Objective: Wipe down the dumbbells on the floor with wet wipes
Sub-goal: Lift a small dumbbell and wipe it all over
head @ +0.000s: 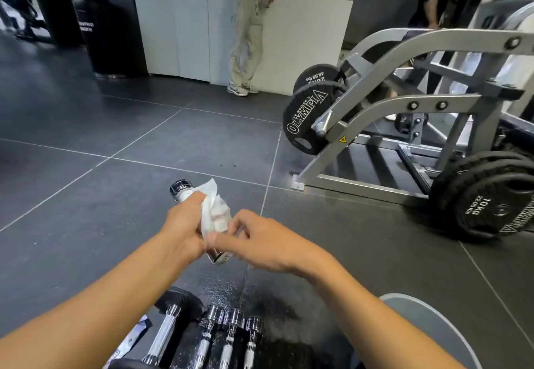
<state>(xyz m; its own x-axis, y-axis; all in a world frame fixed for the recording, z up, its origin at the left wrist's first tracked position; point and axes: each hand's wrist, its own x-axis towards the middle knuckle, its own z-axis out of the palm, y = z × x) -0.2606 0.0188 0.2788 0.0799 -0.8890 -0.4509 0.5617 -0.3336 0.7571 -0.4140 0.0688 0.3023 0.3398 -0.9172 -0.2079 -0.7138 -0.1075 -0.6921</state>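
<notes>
A small chrome dumbbell (181, 188) is held up above the floor, its far head showing past my fingers and its near head below them. My left hand (183, 224) grips its handle. A white wet wipe (212, 209) is draped over the dumbbell between my hands. My right hand (260, 235) pinches the wipe at its lower edge. On the floor below lie three chrome dumbbells (229, 337) side by side and a larger black-headed dumbbell (173, 311).
A wipes packet (130, 339) lies at the lower left beside the dumbbells. A grey plate-loaded machine (404, 108) with black weight plates (485, 195) stands to the right. A person (248, 27) stands at a white counter (303, 36) ahead. Dark tiled floor (115, 137) spreads left.
</notes>
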